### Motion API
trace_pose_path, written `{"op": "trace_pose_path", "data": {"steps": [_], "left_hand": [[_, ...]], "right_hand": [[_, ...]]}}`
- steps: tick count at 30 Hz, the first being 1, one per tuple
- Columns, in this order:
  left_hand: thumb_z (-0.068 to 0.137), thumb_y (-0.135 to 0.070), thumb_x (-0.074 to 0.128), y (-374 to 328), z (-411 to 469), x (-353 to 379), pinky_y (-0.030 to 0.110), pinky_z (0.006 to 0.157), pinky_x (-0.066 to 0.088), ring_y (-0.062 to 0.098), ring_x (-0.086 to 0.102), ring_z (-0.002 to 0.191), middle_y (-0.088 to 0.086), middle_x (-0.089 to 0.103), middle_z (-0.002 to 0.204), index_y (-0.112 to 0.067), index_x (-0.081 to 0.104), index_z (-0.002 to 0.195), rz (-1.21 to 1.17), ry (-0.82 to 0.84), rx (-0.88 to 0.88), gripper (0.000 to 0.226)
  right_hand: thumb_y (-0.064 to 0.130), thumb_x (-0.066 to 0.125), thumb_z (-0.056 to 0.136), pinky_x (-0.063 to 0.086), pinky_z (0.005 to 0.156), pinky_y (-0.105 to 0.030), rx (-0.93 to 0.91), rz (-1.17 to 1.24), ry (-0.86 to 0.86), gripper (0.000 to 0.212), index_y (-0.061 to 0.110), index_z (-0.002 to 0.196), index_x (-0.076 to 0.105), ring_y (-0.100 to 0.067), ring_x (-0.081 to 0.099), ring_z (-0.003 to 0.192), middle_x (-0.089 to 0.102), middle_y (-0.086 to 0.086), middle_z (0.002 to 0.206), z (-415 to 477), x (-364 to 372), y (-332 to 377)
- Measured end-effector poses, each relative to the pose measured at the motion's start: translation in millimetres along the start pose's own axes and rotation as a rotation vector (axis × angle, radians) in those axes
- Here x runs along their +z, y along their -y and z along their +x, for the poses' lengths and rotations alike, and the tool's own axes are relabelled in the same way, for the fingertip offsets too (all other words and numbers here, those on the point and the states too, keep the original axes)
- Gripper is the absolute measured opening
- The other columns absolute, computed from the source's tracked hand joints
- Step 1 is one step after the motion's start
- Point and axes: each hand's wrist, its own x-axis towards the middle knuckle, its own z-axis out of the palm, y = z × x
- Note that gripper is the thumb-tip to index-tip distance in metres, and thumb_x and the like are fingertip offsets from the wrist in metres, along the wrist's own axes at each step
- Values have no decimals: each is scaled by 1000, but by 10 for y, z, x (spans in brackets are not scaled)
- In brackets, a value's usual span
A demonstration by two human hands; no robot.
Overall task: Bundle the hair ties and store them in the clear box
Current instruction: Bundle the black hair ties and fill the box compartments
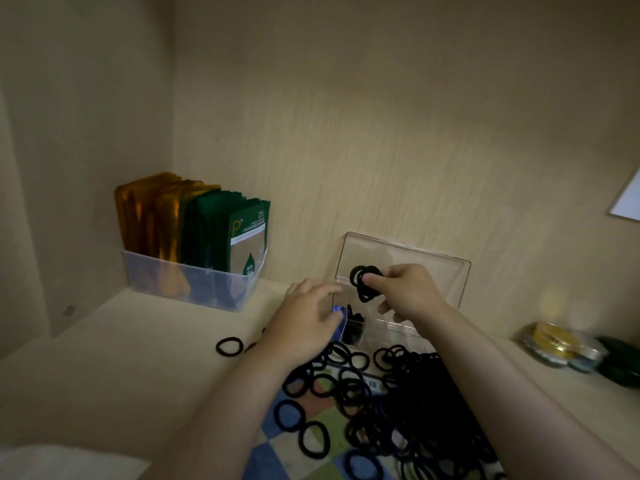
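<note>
- The right hand is raised over the clear plastic box, thumb and fingers pinched shut on a small bunch of black elastic hair ties
- That bunch hangs in front of the box's upright clear lid, which leans back against the pale wood-grain wall
- The left hand lies palm down at the box's left edge, fingers loosely spread and curled; whether it grips anything I cannot tell
- Just beside its fingertips sits a small blue object, and dark items lie inside the box's left compartment
- A big heap of loose black hair ties is spread over a checked, coloured cloth just in front of the box
- One single black tie lies apart on the cream shelf, left of the heap
- In the far left corner stands a translucent tub packed with upright gold and green sachets
- Off to the right, near the wall, rest a round gold-topped jar and a dark green container
</note>
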Motion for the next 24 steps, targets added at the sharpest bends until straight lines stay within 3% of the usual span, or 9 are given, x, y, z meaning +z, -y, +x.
{"op": "trace_pose_path", "data": {"steps": [4, 9, 13, 16, 18, 21, 24], "left_hand": [[96, -35, 56, 43, -5, 34, 23, 106, 31, 10, 32, 137, -11, 41, 146, -33, 41, 147, 47, 107, 11, 53], [96, -38, 56, 71, 13, 65, 30, 108, 36, 12, 32, 137, -11, 39, 148, -33, 35, 150, 68, 135, 18, 58], [97, -41, 54, 98, 13, 112, 32, 103, 42, 13, 35, 131, -10, 41, 140, -34, 35, 149, 68, 116, 26, 56], [99, -41, 51, 115, 12, 130, 32, 100, 43, 12, 36, 128, -10, 43, 137, -34, 38, 148, 83, 95, 41, 51], [99, -40, 51, 122, 5, 136, 30, 102, 41, 11, 34, 130, -11, 42, 140, -35, 40, 147, 83, 95, 43, 49], [99, -39, 53, 129, 4, 144, 28, 104, 37, 10, 31, 134, -11, 39, 145, -37, 44, 145, 80, 93, 46, 47], [99, -40, 52, 117, 10, 143, 27, 103, 36, 10, 30, 135, -11, 39, 145, -38, 45, 144, 89, 86, 49, 46]], "right_hand": [[39, 72, 83, 48, 53, -28, -43, -376, -19, 25, 19, 69, 70, -18, 63, 57, 69, -3, 64, 198, 155, 3], [45, 69, 83, 38, 53, -24, -6, -634, 70, 32, 17, 69, 71, -19, 60, 64, 60, 1, 59, 262, 232, 50], [45, 67, 85, 41, 58, -24, 10, -816, 126, 30, 15, 84, 69, -20, 62, 75, 61, 0, 75, 312, 341, 74], [31, 63, 89, 47, 69, -28, 20, -960, 193, 24, 11, 102, 65, -24, 63, 87, 64, -6, 94, 337, 440, 67], [26, 61, 89, 48, 71, -28, 12, -1007, 226, 22, 9, 104, 64, -24, 63, 87, 67, -8, 101, 344, 467, 69], [28, 62, 83, 54, 71, -29, -38, -967, 259, 26, 11, 99, 74, -22, 67, 84, 71, -6, 89, 393, 408, 83], [24, 66, 86, 49, 54, -24, -56, -819, 333, 24, 12, 105, 76, -17, 64, 68, 74, -8, 91, 348, 238, 144]]}}
